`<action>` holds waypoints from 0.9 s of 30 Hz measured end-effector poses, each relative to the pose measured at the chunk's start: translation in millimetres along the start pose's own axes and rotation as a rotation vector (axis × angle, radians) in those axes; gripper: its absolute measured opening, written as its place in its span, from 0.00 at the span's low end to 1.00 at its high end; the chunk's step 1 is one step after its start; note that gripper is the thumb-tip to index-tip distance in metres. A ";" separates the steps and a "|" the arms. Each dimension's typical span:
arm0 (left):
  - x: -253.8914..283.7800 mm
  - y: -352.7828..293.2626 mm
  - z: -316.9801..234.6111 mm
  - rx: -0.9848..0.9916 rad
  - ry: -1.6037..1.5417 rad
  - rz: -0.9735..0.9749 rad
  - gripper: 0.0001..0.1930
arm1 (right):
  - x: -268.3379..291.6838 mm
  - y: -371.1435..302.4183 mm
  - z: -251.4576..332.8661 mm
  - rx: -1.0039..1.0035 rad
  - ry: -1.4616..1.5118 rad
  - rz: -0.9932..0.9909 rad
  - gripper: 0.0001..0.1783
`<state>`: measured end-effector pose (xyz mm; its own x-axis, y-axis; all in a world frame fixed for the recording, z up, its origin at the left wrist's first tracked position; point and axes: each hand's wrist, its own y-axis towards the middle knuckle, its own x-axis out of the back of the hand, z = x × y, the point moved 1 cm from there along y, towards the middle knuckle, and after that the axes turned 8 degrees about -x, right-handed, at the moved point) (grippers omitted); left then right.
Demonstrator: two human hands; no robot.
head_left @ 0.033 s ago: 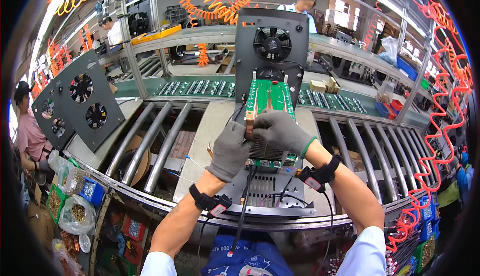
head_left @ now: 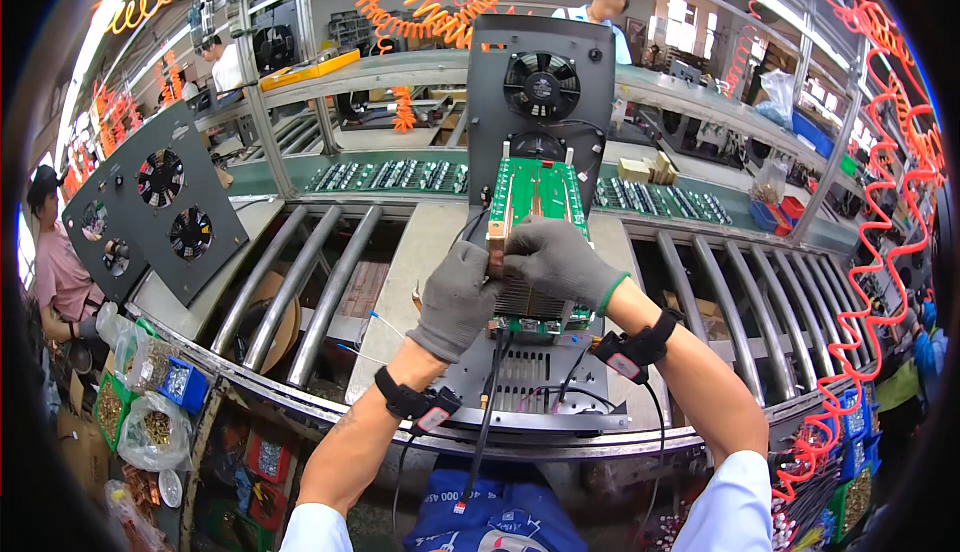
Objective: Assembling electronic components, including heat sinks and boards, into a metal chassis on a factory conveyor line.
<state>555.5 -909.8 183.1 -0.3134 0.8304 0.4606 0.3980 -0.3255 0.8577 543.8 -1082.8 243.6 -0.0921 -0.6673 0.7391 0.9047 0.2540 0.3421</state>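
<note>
My left hand [head_left: 455,297], in a grey glove, is closed at the left side of a copper bar [head_left: 496,236]. My right hand [head_left: 562,260], gloved alike, bends its fingers against the same bar from the right; its fingertips are partly hidden. The bar stands at the left near edge of a green circuit board [head_left: 548,187] mounted on a dark finned heat sink [head_left: 530,302]. This assembly sits in an open grey metal chassis [head_left: 510,367]. Behind it rises an upright dark panel [head_left: 590,82] with a round black fan [head_left: 541,85].
Metal rollers [head_left: 318,297] flank the pale work board [head_left: 400,277]. To the left leans another fan panel [head_left: 160,217]. Small boards [head_left: 390,176] line the green shelf behind. Red coiled hoses [head_left: 870,262] hang at right; bins and bags of fasteners [head_left: 157,432] stand lower left. Other people work beyond.
</note>
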 end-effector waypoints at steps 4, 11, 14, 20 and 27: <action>4.6 3.5 7.8 -0.074 -0.008 0.042 0.14 | -0.6 0.9 0.0 -0.004 -0.101 -0.028 0.08; 7.2 9.8 19.1 -0.131 -0.140 0.108 0.14 | -3.1 -0.8 -3.2 -0.027 -0.110 -0.076 0.10; 8.8 9.3 19.1 -0.166 -0.108 0.097 0.15 | -4.4 -0.8 -2.7 0.069 -0.087 -0.061 0.10; 6.5 8.2 17.5 -0.165 -0.093 0.095 0.15 | -6.6 -1.2 -2.8 0.014 -0.159 -0.096 0.09; 8.1 8.0 18.2 -0.156 -0.060 0.131 0.15 | -10.1 -1.8 -5.9 -0.008 -0.162 -0.128 0.09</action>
<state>571.9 -897.4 189.5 -0.2137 0.8004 0.5600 0.2923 -0.4946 0.8185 545.6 -1080.7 232.0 -0.2722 -0.5722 0.7737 0.8845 0.1679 0.4354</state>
